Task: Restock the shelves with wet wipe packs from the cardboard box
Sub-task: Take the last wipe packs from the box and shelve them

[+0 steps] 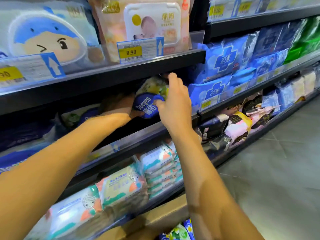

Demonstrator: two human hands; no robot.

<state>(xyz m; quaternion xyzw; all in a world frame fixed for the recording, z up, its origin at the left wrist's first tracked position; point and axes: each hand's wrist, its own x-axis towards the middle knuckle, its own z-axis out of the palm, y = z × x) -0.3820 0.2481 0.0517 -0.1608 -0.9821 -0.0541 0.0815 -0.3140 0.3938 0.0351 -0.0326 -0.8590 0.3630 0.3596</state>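
A blue and yellow wet wipe pack (146, 103) marked Deeyeo stands at the mouth of the middle shelf (143, 132). My right hand (173, 103) grips its right side with the fingers curled over its top edge. My left hand (119, 105) reaches into the shadowed shelf and holds the pack's left side from beneath; its fingers are partly hidden. More packs of the same kind (78, 116) lie further left on this shelf. The cardboard box (155, 220) sits at the bottom edge, with several blue packs (180, 231) showing inside.
The upper shelf carries baby wipe packs (152, 23) and a price tag (131, 52) reading 8.90. Below are white and teal wipe packs (121, 187). Blue packs (223, 61) fill the shelving to the right. Grey tiled floor (277, 170) lies on the right.
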